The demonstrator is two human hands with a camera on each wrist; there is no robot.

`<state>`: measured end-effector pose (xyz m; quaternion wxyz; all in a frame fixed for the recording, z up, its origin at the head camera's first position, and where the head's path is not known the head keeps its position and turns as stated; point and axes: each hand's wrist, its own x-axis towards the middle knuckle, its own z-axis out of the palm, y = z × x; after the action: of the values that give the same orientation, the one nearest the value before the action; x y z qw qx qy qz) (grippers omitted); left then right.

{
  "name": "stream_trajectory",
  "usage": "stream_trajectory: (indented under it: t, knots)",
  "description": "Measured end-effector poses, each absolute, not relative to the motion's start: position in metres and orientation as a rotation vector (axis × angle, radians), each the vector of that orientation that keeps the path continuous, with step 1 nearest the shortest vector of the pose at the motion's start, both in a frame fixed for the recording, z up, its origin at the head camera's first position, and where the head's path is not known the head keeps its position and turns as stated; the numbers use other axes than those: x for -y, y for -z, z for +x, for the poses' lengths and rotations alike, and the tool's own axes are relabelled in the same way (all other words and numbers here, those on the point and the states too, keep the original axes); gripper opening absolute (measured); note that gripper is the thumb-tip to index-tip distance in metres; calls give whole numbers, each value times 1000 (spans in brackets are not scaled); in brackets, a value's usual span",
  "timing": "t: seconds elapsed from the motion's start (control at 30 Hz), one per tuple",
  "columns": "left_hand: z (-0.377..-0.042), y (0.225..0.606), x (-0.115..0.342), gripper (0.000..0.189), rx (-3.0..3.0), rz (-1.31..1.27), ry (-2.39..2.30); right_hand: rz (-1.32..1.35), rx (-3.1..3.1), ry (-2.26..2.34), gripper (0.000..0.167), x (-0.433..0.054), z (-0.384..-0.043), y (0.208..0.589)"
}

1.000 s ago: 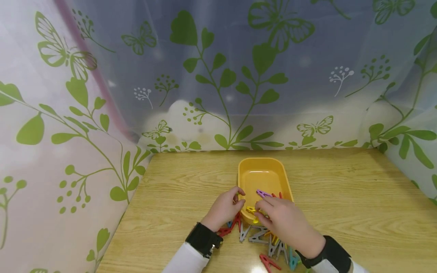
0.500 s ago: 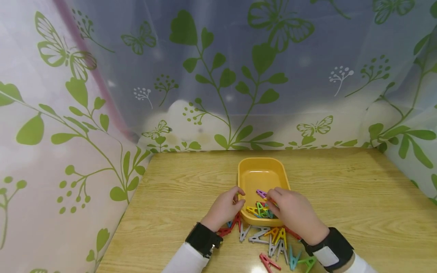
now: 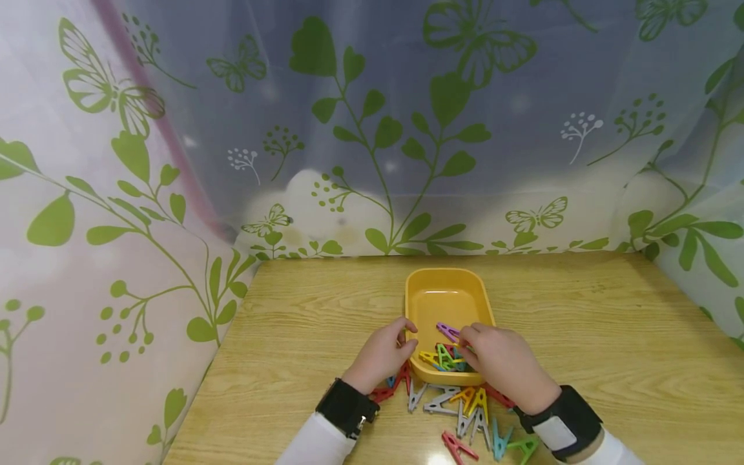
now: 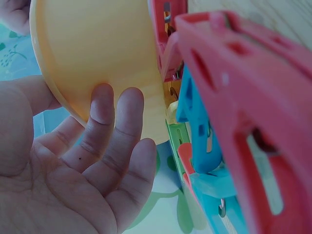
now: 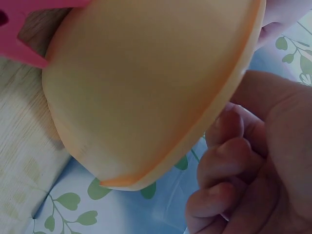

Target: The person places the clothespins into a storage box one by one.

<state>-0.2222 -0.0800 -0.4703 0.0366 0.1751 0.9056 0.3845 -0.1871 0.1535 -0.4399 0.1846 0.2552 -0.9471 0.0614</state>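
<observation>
The work looks partly done: some clips point(image 3: 444, 352) lie in the yellow tub point(image 3: 444, 284), and at least a dozen are outside it. Nearest, on the wrist side of both hands, are one pink clip point(image 3: 450, 440), one teal clip point(image 3: 498, 449) and one green clip point(image 3: 531, 444). Next come at least four grey clips point(image 3: 413, 405), one orange clip point(image 3: 467, 393) and one loose yellow clip point(image 3: 482, 395). One red clip point(image 3: 500, 398) lies partly under the right hand point(image 3: 506, 361); at least two more and one blue clip point(image 3: 391, 382) are beside the left hand point(image 3: 378, 358). The left hand holds the rim of the single tub, between both hands. The right hand's fingers curl over its other side; whether they pinch anything cannot be told. Inside, overlapping clips defy counting; one purple clip point(image 3: 446, 330) lies farthest.
</observation>
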Motion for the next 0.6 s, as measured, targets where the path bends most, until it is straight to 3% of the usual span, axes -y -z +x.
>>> stream_trajectory:
  t: [0.6]
  knots:
    - [-221, 470, 80, 20, -2787, 564, -1184, 747, 2652, -167, 20, -151, -183, 437]
